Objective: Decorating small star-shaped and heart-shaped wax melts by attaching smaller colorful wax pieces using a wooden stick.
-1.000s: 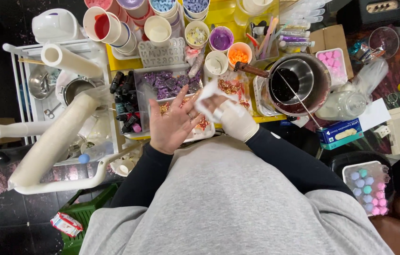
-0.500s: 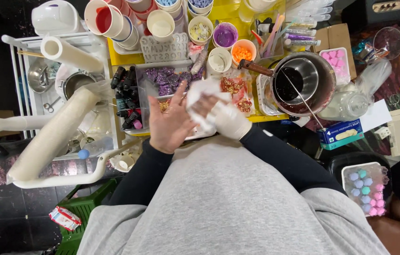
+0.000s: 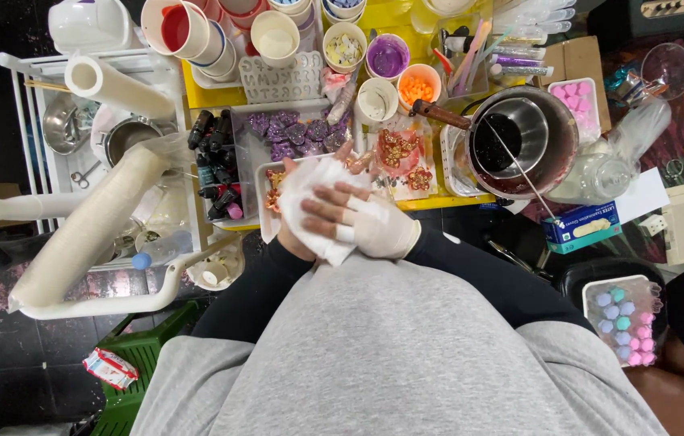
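I sit at a crowded craft table with both hands together at its near edge. A crumpled white tissue (image 3: pixel 309 184) covers most of my left hand (image 3: pixel 287 239); only its heel and a fingertip show. My right hand (image 3: pixel 378 230) wears a white glove over the palm, and its bare fingers lie across the tissue, pressing it against the left hand. Under the hands lies a white tray (image 3: pixel 264 206) with small gold-and-red pieces. Just beyond it is a clear tray of purple moulded shapes (image 3: pixel 289 133).
A metal pot (image 3: pixel 523 137) with a stirring rod stands at the right. Several cups (image 3: pixel 277 36) of coloured bits line the back, and small dark bottles (image 3: pixel 217 173) sit at the left. A long paper roll (image 3: pixel 92 234) lies on a white rack. A tray of pastel pieces (image 3: pixel 624 319) is at the lower right.
The left hand was open with spread fingers and the gloved right hand held the tissue beside it. Now the tissue wraps the left hand and the right hand lies over it.
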